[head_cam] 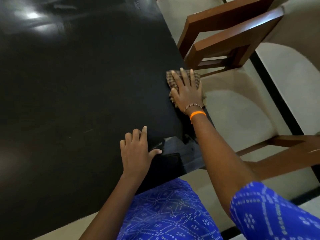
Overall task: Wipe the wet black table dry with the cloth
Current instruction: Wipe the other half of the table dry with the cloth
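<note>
The small brown checked cloth (183,80) lies at the edge of the shiny black counter (78,84), on the side nearest the brown wooden chair (230,37), and part of it hangs past that edge. If the next push goes toward the chair, I think the cloth could slide off and fall to the floor. The right hand (186,91) lies flat on top of the cloth with its fingers straight and spread, pressing it down, not gripping it. The right arm is stretched out long. The left hand (138,151) rests on the counter, nearer the person than the cloth is, holding nothing, with its fingers a little bent. I cannot tell which parts of the counter are wet.
</note>
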`<state>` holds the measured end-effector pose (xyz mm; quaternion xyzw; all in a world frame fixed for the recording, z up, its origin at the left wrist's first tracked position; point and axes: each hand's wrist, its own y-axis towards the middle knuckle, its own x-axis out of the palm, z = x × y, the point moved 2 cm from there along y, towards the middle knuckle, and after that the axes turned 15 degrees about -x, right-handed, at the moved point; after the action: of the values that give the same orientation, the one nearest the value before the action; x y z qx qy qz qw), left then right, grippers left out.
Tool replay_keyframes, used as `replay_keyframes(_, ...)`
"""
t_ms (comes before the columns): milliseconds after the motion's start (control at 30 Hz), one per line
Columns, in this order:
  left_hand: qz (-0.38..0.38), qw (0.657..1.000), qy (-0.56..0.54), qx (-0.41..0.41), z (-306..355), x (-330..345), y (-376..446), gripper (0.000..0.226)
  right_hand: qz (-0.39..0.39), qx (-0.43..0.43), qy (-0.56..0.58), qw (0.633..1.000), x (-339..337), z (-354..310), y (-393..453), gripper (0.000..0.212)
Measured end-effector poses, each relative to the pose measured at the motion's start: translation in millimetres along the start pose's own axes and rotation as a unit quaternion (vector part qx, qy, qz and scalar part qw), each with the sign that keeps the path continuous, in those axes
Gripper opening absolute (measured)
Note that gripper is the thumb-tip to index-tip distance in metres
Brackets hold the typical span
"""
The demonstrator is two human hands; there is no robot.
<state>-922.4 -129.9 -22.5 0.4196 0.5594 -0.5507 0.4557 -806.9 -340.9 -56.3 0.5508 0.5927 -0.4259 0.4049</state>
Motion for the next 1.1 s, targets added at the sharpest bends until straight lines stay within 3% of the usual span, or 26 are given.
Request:
replay_keyframes(133, -0.016, 0.999, -0.021, 0.033, -4.6, 2.0, -10.3, 0.088, 0.000, 0.007, -0.001, 1.000, 1.7, 7.2, -88.7, 0.058)
replay_keyframes(233, -0.025, 0.997, -0.036, 0.058, -16.2, 5.6, -24.7, 0.088, 0.017, 0.068, -0.014, 0.997, 5.1, 6.9, -150.1, 0.059)
replay_keyframes(400, -0.052, 0.996, -0.038, 0.060, -55.2, 13.0, -50.2, 0.092, 0.011, 0.150, -0.031, 0.988, 18.9, -24.3, -164.1, 0.062)
replay_keyframes(500, -0.055, 0.997, -0.043, 0.042, -81.9, 16.3, -67.4, 0.096, -0.008, 0.098, -0.049, 0.994, 31.1, -70.1, -143.5, 0.063)
replay_keyframes(733, -0.041, 0.997, -0.059, -0.021, -127.3, 23.5, -86.7, 0.115, -0.058, -0.138, -0.020, 0.989, 86.1, -204.0, -159.9, 0.061)
replay_keyframes(867, -0.046, 0.997, -0.065, 0.002, -121.7, 24.3, -92.8, 0.115, -0.055, -0.196, -0.032, 0.979, 83.1, -180.5, -192.5, 0.058)
replay_keyframes(1100, -0.025, 0.994, -0.017, 0.101, -78.8, 25.2, -95.0, 0.103, -0.003, -0.036, -0.076, 0.996, 36.8, -72.3, -208.4, 0.063)
